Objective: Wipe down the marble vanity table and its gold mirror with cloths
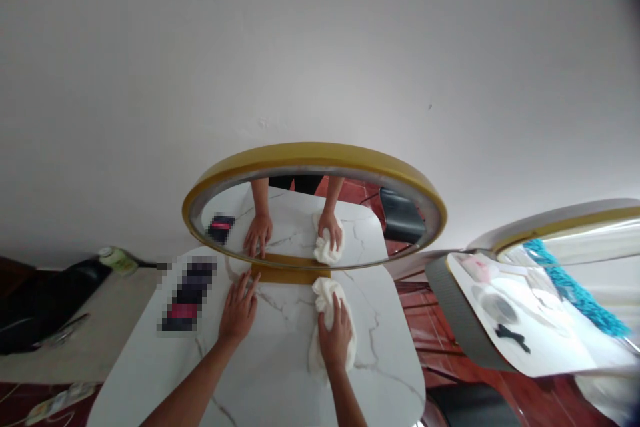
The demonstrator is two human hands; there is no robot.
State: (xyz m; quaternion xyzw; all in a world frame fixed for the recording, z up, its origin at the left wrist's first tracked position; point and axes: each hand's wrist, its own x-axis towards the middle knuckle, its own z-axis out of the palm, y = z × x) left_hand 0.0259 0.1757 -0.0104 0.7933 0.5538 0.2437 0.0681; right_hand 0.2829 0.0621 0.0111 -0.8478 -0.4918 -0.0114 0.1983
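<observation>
The right hand (336, 337) lay pressed flat on a white cloth (327, 297), fingers spread over it rather than clenched, holding it bunched against the marble table (280, 373). The cloth sat toward the far edge of the table, its upper end touching the gold base (290, 273) of a round mirror (315, 213) that stood at that edge. The left hand (239, 310) was open and held nothing; it rested palm down on the table just left of the cloth, fingertips reaching the mirror's base, seemingly as a brace. Both hands showed again as reflections in the glass.

A blurred dark object (187, 293) lay near the left edge of the table, well apart from the hands. A second mirror (550, 280) leaned off to the right, beyond the table.

The step in hand looked like wiping the tabletop close to the mirror's foot. By my judgement, a further stroke would call for steady downward pressure on the cloth and care along the base, so that the mirror was not nudged off the far edge.
</observation>
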